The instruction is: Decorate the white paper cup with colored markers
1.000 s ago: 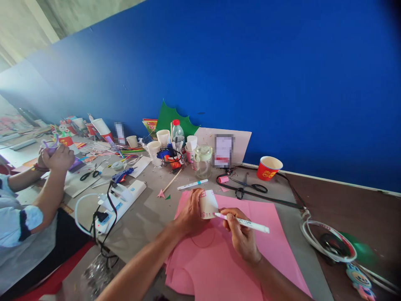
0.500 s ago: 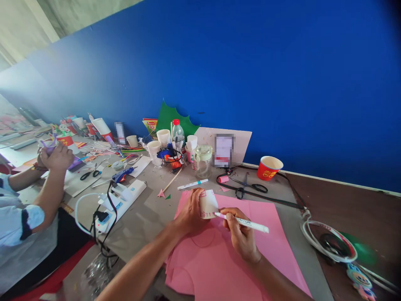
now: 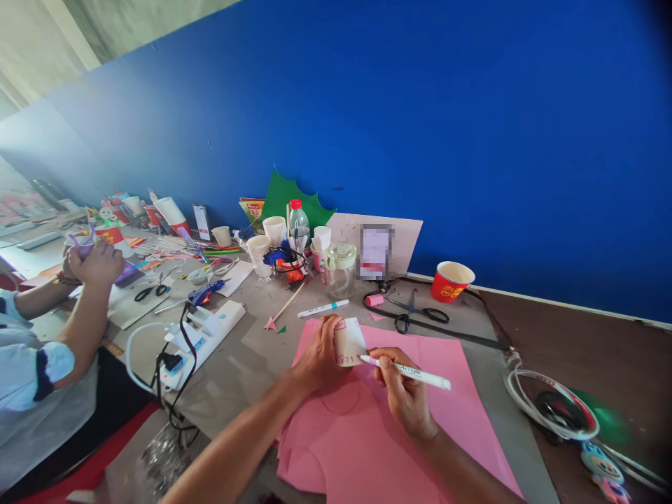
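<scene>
Pink paper (image 3: 388,434) lies on the counter (image 3: 246,364) under both hands. The left hand (image 3: 318,353) has its grip closed round a white cup (image 3: 349,341), held on its side just above the paper. The right hand (image 3: 404,395) pinches a white marker (image 3: 409,372) in a closed grip, its tip touching the cup's lower edge.

Beyond the left grip stand a glass jar (image 3: 340,269), a bottle (image 3: 298,225) with a red cap, and several white cups (image 3: 274,229); what they hold cannot be told. Beyond the right grip, a red cup (image 3: 451,280) stands open by the blue wall (image 3: 420,105), with scissors (image 3: 417,313) between it and the hand. A second marker (image 3: 323,309) lies just past the held cup. Well to the left of the left grip sit a power strip (image 3: 202,336) and a glue gun (image 3: 206,292); farther left, another person's hands (image 3: 89,262) hold a small purple piece. Right of the right grip lies a white hoop (image 3: 551,409).
</scene>
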`<state>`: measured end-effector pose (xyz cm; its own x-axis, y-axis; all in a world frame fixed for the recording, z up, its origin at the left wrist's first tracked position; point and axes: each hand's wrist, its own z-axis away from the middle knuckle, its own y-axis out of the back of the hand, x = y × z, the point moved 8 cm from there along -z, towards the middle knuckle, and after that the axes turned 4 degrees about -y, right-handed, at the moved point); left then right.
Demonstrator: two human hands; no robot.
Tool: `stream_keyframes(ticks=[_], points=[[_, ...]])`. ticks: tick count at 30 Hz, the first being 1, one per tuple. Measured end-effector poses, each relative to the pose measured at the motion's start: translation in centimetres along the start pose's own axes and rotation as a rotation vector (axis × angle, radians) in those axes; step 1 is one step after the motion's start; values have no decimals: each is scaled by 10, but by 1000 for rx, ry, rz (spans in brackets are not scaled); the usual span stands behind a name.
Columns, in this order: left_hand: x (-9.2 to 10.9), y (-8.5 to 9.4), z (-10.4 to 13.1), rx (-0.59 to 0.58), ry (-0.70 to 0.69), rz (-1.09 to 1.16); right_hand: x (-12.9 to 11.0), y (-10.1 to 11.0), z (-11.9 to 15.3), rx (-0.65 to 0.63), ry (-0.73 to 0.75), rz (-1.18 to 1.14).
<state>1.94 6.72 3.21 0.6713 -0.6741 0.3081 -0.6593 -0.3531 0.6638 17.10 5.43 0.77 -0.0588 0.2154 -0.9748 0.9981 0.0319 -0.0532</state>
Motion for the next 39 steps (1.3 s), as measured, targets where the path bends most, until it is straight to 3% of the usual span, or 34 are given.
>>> stream_keyframes(ticks=[21,39], points=[[-1,0,1,27,9,2,-8,-2,0,-6,45,1],[-2,-1,2,-6,2,-6,2,0,1,-21,13,-32]])
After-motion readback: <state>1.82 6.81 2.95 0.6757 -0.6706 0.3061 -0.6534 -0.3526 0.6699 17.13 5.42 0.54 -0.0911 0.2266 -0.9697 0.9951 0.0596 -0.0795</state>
